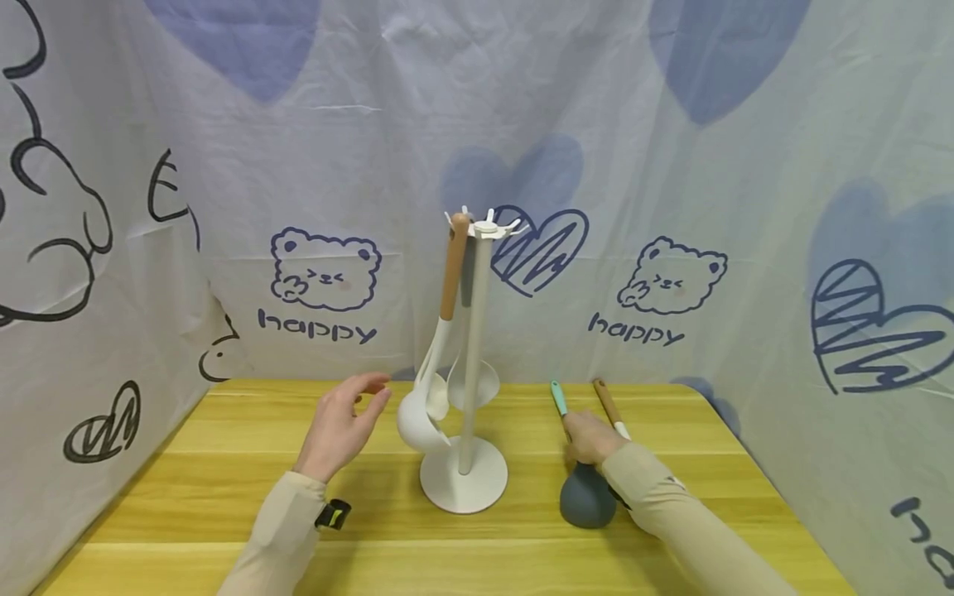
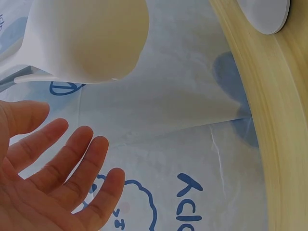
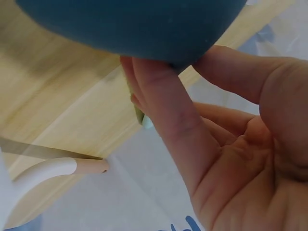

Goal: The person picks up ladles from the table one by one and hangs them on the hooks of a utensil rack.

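My right hand (image 1: 592, 439) pinches a mint-handled kitchen utensil with a broad, rounded dark blue-grey head (image 1: 587, 499) near where the head meets the handle. In the right wrist view, thumb and fingers close in just under that blue head (image 3: 139, 29). My left hand (image 1: 339, 426) holds nothing, its fingers loosely bent, left of a white ladle (image 1: 421, 420) with a wooden handle. That ladle hangs from a white utensil stand (image 1: 465, 488); its bowl (image 2: 91, 38) is above the left fingers in the left wrist view.
Behind the ladle, other pale utensils hang on the stand, including a white round-headed one (image 1: 484, 382). A white utensil with a brown handle (image 1: 607, 403) lies right of my right hand on the wooden table (image 1: 373, 546). Printed white cloth (image 1: 417, 124) surrounds the table.
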`<state>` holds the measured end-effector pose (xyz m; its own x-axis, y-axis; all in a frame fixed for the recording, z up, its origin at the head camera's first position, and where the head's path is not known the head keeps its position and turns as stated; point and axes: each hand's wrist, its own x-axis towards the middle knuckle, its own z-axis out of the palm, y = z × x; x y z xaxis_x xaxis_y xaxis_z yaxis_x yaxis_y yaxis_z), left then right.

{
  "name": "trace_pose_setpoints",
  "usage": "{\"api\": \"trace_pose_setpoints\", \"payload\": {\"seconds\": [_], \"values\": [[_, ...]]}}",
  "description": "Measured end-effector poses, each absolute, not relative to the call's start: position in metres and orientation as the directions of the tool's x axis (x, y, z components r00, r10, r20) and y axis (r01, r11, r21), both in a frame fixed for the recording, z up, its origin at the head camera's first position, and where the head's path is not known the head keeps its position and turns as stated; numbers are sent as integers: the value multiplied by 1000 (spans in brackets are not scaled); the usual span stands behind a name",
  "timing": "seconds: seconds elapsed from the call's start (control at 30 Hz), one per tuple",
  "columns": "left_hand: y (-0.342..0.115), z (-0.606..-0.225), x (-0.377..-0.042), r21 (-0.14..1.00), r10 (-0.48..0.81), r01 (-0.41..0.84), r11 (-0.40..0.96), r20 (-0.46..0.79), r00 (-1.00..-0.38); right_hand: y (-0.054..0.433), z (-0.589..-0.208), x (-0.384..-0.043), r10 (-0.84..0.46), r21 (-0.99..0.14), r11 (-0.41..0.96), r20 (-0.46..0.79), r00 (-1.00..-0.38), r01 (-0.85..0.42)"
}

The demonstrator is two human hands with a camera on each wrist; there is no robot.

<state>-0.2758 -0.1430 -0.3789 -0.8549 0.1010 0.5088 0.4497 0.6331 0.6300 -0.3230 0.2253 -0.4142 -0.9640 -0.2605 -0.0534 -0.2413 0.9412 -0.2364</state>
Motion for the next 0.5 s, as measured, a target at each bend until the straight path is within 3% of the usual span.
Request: {"api": "trace_pose_setpoints", "payload": {"seconds": [0.5], "values": [[-143, -379, -277, 629, 96, 449, 634, 512, -854, 220, -411, -322, -210, -223, 957, -101, -972, -184]]}}
